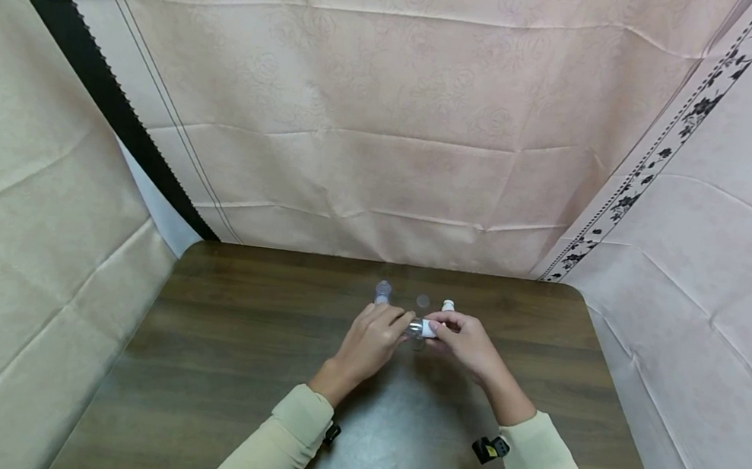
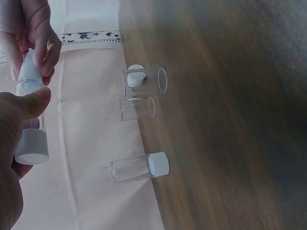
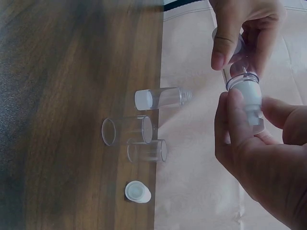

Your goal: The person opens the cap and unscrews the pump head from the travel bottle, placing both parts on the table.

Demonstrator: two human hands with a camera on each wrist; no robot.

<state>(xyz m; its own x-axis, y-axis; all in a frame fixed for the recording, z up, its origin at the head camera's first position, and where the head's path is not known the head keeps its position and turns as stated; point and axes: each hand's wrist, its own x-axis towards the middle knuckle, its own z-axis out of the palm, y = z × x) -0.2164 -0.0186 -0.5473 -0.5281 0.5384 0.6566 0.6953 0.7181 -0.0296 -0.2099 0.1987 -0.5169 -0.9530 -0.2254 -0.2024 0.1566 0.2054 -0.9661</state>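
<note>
Held up over the table is a small clear bottle with a white base (image 2: 31,147). My left hand (image 1: 370,341) grips its body, the thumb lying across it in the left wrist view. A white pump top (image 3: 248,93) sits at the bottle's other end. My right hand (image 1: 467,345) pinches that pump top between thumb and fingers. The right wrist view has the pump's collar at the bottle's mouth; whether it is fully seated I cannot tell. Part of the bottle is hidden behind the fingers.
Beyond the hands stands a second clear bottle (image 3: 165,97) with a white base. Beside it are a larger clear cylinder (image 3: 127,131) and a smaller clear cylinder (image 3: 147,151). A white nozzle-like piece (image 3: 137,190) stands at the end. Fabric (image 1: 395,114) hangs behind the brown table (image 1: 234,342).
</note>
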